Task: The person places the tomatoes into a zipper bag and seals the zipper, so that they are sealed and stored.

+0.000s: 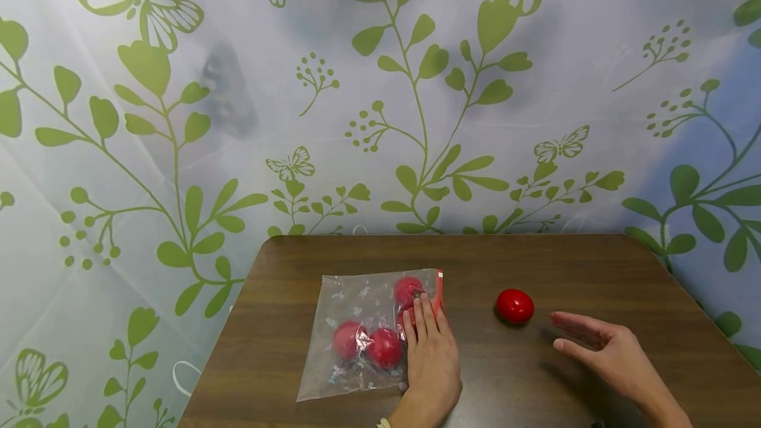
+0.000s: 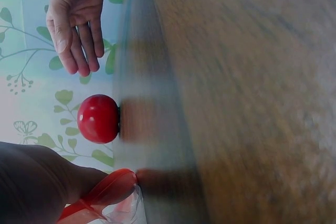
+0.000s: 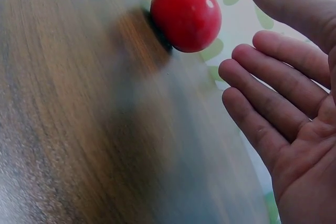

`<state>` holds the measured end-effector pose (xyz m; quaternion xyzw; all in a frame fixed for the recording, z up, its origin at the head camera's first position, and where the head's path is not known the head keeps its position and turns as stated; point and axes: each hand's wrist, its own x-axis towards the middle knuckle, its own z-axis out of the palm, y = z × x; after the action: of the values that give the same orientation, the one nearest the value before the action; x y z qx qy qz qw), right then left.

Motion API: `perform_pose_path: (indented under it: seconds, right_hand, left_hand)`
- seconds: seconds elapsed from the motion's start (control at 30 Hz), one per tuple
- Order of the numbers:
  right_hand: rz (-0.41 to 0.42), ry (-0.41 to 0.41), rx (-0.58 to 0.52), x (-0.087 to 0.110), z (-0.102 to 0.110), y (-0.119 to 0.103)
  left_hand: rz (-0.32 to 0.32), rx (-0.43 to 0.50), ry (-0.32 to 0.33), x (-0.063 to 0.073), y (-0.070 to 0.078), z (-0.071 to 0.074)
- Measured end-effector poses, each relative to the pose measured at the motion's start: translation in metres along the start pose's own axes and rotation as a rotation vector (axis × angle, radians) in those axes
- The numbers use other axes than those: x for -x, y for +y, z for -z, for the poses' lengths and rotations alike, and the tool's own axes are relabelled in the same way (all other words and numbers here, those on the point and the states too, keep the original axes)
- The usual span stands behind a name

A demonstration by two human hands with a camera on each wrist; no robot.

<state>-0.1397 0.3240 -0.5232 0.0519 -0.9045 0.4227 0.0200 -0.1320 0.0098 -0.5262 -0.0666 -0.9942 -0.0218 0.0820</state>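
A clear zip bag [image 1: 351,296] with a red zip edge [image 1: 440,289] lies flat on the table, several red tomatoes [image 1: 384,347] inside it. My left hand [image 1: 433,365] rests on the bag's right side, fingers extended over the tomatoes there; its thumb is hidden in the head view. To the right of the bag, a single shiny red tomato [image 1: 514,306] sits on the table by itself. My right hand [image 1: 612,355] hovers to the right of this loose tomato, fingers and thumb spread apart and nothing between them. Its palm [image 3: 310,156] faces the tomato's side.
The brown wooden table [image 1: 285,256] backs onto a pale curtain [image 1: 250,84] printed with green leaves and butterflies. A white loop [image 1: 184,375] hangs by the table's left edge.
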Motion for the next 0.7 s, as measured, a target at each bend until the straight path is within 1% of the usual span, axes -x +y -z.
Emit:
perform_pose_path:
  seconds: [0.3, 0.5, 0.57, 0.7]
  right_hand:
    - [-0.006, -0.005, -0.002, -0.004, -0.001, 0.004]
    - [-0.023, -0.008, 0.009, -0.011, -0.004, 0.007]
    - [-0.014, 0.004, 0.007, -0.013, -0.006, 0.008]
    - [0.035, 0.036, -0.019, -0.019, -0.011, 0.01]
  left_hand:
    - [-0.004, -0.007, 0.031, 0.001, -0.001, 0.001]
    - [-0.001, -0.004, 0.016, 0.001, -0.001, 0.001]
    - [0.002, -0.009, 0.014, 0.001, -0.001, 0.001]
    - [0.003, -0.014, 0.019, 0.001, -0.001, -0.001]
